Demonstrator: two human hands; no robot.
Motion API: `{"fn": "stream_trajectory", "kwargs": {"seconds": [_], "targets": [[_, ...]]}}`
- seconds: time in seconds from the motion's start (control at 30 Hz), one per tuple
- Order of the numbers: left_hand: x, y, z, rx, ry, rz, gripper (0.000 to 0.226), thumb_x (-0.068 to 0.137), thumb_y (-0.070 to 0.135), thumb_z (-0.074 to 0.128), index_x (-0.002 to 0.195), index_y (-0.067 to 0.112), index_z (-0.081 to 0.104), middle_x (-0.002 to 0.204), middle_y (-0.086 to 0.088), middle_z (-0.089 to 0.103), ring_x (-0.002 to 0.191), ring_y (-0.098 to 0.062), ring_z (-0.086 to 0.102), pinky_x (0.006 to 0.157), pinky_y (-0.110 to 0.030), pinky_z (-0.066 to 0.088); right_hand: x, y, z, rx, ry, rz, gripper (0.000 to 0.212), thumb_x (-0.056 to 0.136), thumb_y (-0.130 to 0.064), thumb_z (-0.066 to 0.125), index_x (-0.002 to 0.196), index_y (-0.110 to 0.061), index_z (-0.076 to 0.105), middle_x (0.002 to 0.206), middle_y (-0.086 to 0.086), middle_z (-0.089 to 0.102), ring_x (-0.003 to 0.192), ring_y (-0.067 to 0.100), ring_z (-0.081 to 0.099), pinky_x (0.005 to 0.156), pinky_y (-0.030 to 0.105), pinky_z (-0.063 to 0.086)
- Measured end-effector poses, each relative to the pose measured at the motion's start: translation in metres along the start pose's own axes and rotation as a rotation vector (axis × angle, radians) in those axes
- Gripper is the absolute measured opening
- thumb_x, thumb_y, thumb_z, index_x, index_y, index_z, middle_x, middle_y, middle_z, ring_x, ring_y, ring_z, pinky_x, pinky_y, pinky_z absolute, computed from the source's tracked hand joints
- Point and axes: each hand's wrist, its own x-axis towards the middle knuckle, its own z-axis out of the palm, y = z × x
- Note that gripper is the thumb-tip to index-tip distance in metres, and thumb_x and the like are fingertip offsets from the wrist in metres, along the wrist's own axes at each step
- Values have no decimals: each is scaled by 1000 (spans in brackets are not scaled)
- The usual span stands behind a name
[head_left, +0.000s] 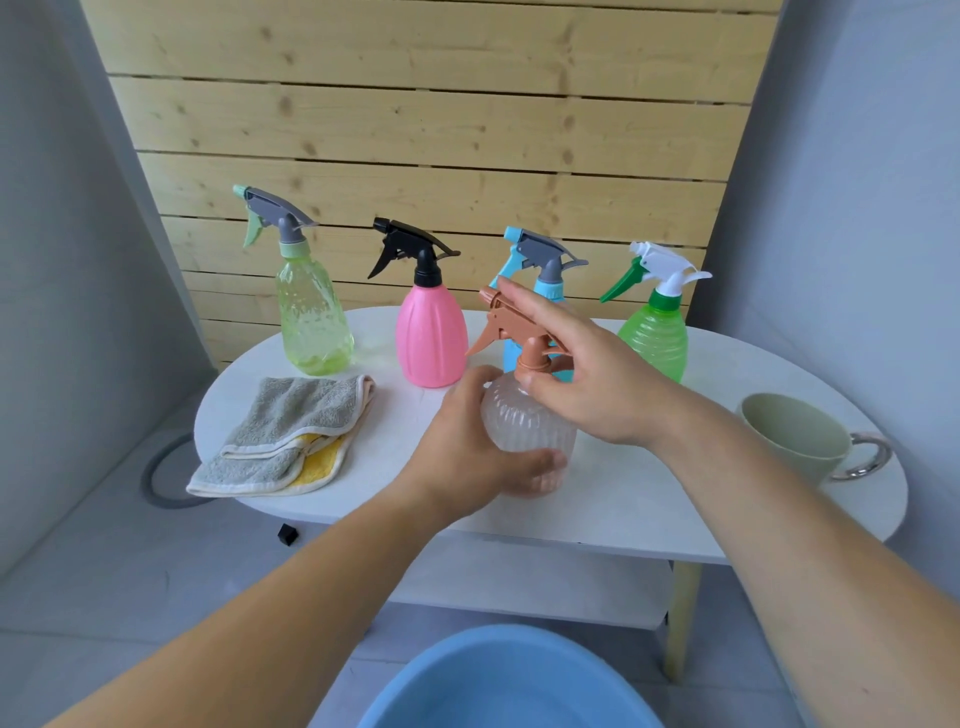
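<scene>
Towel, grey over yellow, lies folded at the desk's left end, one corner just over the front edge. Behind it stands a yellow-green spray bottle, then a pink spray bottle, both upright nr the back edge.

Left hand wraps the belly of the clear spray bottle, thumb across the front low down, fingers curled round the far side. That bottle is upright approx mid-desk. Its base is probably on the top, but the hand hides it.

Right hand grips the brown trigger head, w/ forefinger stretched along the top toward the nozzle and thumb pressed at the collar.

Blue spray bottle is just behind the hands, mostly hidden. Green spray bottle stands to its right. Bare desk runs betw. the clear bottle and the mug nr the right edge. Blue basin sits below, in front of the desk.
</scene>
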Motion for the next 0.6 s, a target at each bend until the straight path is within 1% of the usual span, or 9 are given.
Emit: {"fn": "stream_trajectory", "kwargs": {"seconds": [0.07,0.13,0.17,0.27,0.37,0.4,0.43,0.5,0.6], "targets": [[0,1,-1,5,-22,3,87,62,31,97,133,28,47,127,6,58,115,-8,57,83,-13,48,0,3,-1,21,-34,21,75,93,-8,59,149,-47,29,104,-5,57,98,13,58,98,21,45],[0,0,-4,-24,-87,-17,86,62,30,88,136,28,45,129,5,58,117,-12,58,92,-25,53,1,5,-2,24,-30,29,78,90,-9,65,148,-49,31,92,-4,53,86,8,56,97,16,44],[-1,0,-5,-38,-112,-25,85,62,28,84,137,27,44,129,4,59,117,-14,60,93,-31,55,2,5,-1,7,-11,24,79,88,-13,70,148,-48,32,94,-2,54,86,5,55,94,13,43],[-2,0,-7,-34,-103,-28,84,62,25,83,136,26,44,124,0,63,114,-17,63,95,-38,56,2,5,3,-91,61,-16,78,85,-25,76,148,-44,34,110,4,54,98,6,52,87,10,43],[-2,0,-7,-40,-86,-39,87,59,25,85,136,26,44,122,-2,64,110,-19,65,95,-43,58,0,4,2,-64,35,-24,70,93,-13,61,149,-43,32,122,5,55,107,6,52,86,12,45],[-2,0,-6,-40,-83,-40,88,59,26,86,136,27,44,122,-3,63,109,-19,66,94,-43,58,0,3,0,-40,10,-11,71,94,-9,58,148,-45,30,119,5,57,103,6,53,87,14,46],[-2,1,-6,-32,-79,-36,89,59,27,86,137,27,43,122,-3,63,108,-19,66,93,-42,59,-1,3,-1,-26,-11,-1,73,93,-7,59,148,-46,29,111,4,58,97,5,54,88,15,46],[-2,1,-5,-24,-72,-37,92,58,29,86,138,27,42,122,-4,62,107,-17,66,92,-41,59,-2,2,-2,-50,-8,4,75,92,-10,64,147,-47,30,99,2,55,90,6,53,88,13,43],[-2,1,-5,-17,-60,-46,97,55,34,89,139,27,42,120,-2,62,108,-13,65,91,-43,60,-2,2,-1,-72,-1,17,75,91,-15,65,148,-49,29,106,3,57,94,3,54,91,16,45]]}}
